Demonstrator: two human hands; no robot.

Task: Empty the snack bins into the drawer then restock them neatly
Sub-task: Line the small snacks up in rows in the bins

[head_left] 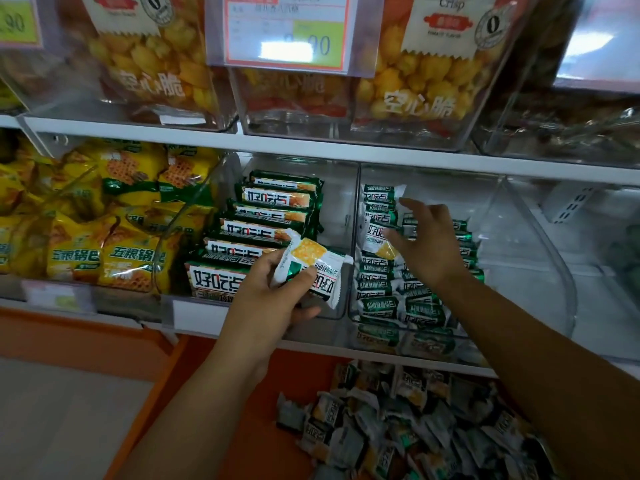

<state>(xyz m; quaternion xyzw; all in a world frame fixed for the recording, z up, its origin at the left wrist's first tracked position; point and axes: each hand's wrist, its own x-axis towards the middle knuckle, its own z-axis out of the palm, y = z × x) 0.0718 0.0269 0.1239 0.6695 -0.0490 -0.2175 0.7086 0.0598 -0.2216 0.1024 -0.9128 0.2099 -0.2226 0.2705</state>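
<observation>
You are in the restocking half of the job, as I judge it. The drawer (266,403) at the lower edge of the frame holds a loose heap of packets (415,431), while the middle bin (341,202) already carries green packs (270,216) stacked in a tidy stepped pile. The right bin (540,244), right of centre, is partly filled with small white-and-green packets (381,289) set in rows.

Your left grip (273,296) is curled round a white packet (311,268), thumb on top, in front of the middle bin's lower right corner. Your right grip (429,244) is spread, fingers loose, over the rows in the right bin and holds nothing.

The next move likely calls for passing that packet across and seating it in a row, face and edge matching its neighbours, without tipping those already standing.

The writing that reads:
- The green packs and the held packet carry 好吃点, printed large and seen upside down here.
- The yellow bags (131,258) at the left read 五粮锅巴.
- The orange bags (426,81) in the upper bins read 空心脆, and one shows "Crisp".
- The price tag (284,32) at top centre ends in 90. Its smaller lines are too blurred to read.
</observation>
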